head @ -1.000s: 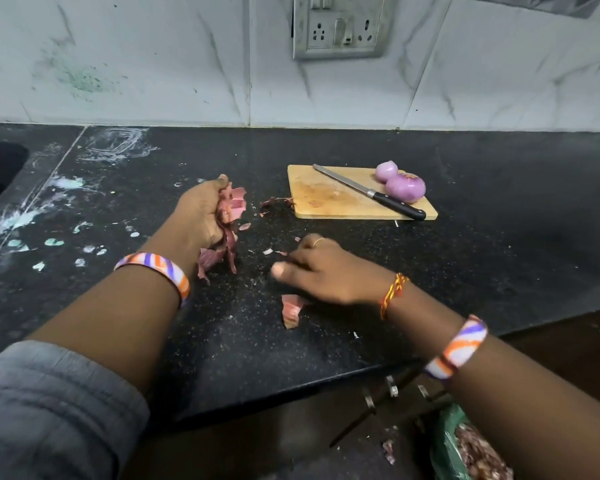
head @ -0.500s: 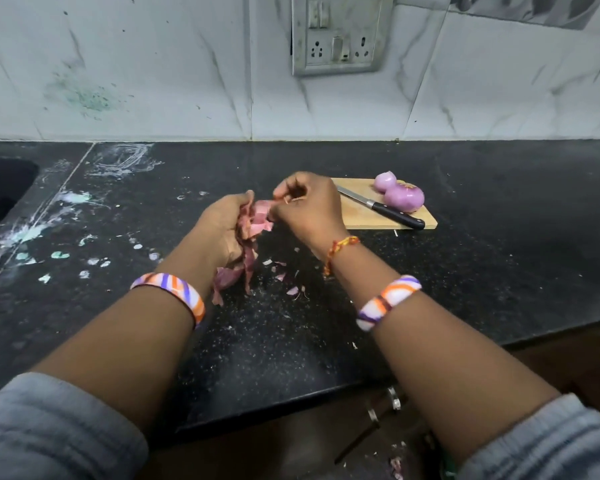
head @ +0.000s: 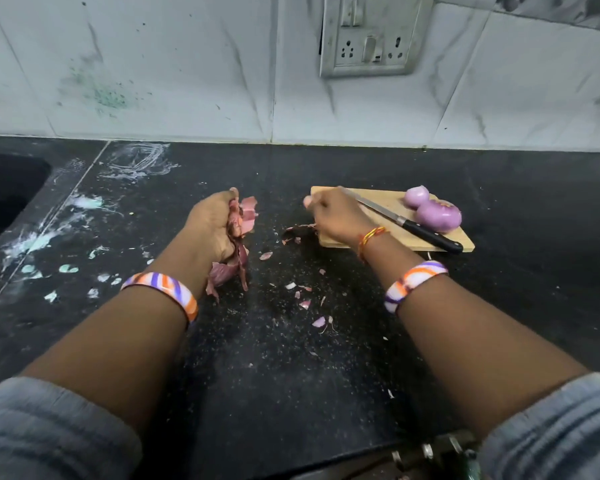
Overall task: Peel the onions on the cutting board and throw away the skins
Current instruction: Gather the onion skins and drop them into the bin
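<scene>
Single head-worn wide-angle view, looking forward and down, close over the counter, facing the tiled wall

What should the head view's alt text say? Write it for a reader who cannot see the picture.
A person's left hand grips a bunch of onion skins above a black counter, while the right hand reaches over the left end of a cutting board. On the board lie two peeled onions and a knife; skin scraps dot the counter.
</scene>
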